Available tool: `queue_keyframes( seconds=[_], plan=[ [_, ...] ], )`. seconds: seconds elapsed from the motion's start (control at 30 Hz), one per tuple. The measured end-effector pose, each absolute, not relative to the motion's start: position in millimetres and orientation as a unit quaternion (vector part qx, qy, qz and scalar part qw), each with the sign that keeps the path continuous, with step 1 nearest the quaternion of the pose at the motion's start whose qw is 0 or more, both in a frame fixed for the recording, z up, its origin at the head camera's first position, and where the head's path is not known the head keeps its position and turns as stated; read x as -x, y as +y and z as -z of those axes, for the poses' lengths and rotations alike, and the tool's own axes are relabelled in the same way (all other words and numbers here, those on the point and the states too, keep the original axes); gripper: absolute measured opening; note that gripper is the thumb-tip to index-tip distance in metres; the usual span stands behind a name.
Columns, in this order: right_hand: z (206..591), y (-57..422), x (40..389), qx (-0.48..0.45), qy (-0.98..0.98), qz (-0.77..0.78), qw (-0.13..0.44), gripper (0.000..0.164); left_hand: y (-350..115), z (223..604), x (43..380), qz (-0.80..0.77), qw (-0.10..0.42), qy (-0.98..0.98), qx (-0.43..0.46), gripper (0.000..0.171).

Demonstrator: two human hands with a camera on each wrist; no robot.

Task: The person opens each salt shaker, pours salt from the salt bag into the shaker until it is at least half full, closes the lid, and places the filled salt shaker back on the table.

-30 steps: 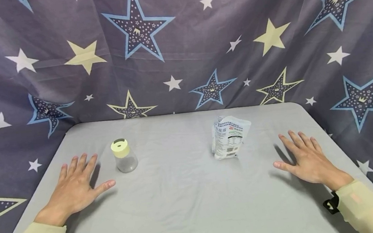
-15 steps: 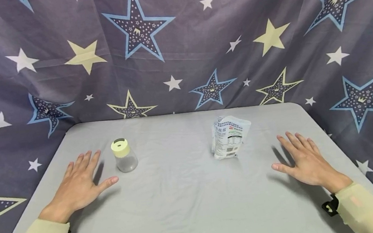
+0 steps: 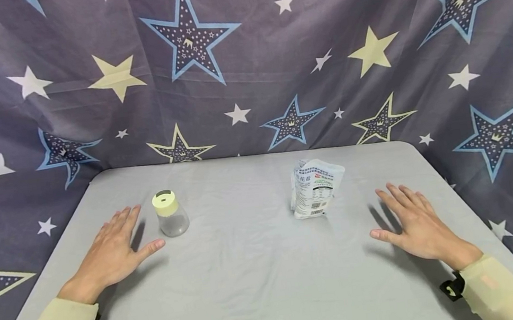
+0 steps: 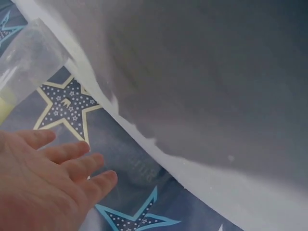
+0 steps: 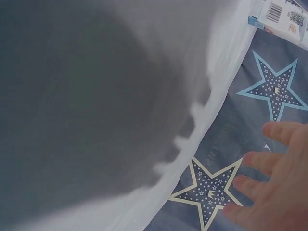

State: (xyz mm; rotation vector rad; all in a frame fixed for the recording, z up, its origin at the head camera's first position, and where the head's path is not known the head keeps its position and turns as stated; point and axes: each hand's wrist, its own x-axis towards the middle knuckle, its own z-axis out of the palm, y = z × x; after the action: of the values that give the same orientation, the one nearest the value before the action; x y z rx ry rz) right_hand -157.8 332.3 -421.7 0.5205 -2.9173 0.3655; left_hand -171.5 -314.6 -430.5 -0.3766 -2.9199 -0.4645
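Note:
A clear jar (image 3: 174, 222) with a pale yellow lid (image 3: 164, 203) stands upright on the left side of the table. Just left of it, the left hand (image 3: 109, 253) hovers palm down with fingers extended and thumb spread toward the jar, not touching it. Right of centre stands a white printed pouch (image 3: 316, 189), its top leaning right. The right hand (image 3: 418, 228) is held above the table to the pouch's right, fingers extended and apart from it. In the left wrist view part of the jar (image 4: 31, 57) shows; in the right wrist view, the pouch's lower part (image 5: 284, 19).
A light grey cloth covers the table (image 3: 253, 288). Behind and at both sides hangs a dark curtain (image 3: 243, 49) printed with stars. Black straps (image 3: 453, 286) show at the wrists by the pale sleeves.
The left hand has shifted slightly right, nearer the jar. The right hand has drifted slightly left toward the pouch. Jar and pouch have stayed in place.

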Motion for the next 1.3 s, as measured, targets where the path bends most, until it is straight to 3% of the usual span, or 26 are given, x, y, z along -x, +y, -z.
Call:
queue_keyframes(
  seconds=[0.67,1.3],
  plan=[
    [421.6,319.6,151.8,-0.194,-0.966,-0.152,0.081,0.095,-304.2,425.7,180.7,0.235,0.047,-0.967,0.087,0.115],
    [424.5,310.4,145.1,-0.204,-0.962,-0.166,0.074,0.094,-289.7,425.5,193.2,0.258,0.059,-0.961,0.079,0.116]
  ],
)
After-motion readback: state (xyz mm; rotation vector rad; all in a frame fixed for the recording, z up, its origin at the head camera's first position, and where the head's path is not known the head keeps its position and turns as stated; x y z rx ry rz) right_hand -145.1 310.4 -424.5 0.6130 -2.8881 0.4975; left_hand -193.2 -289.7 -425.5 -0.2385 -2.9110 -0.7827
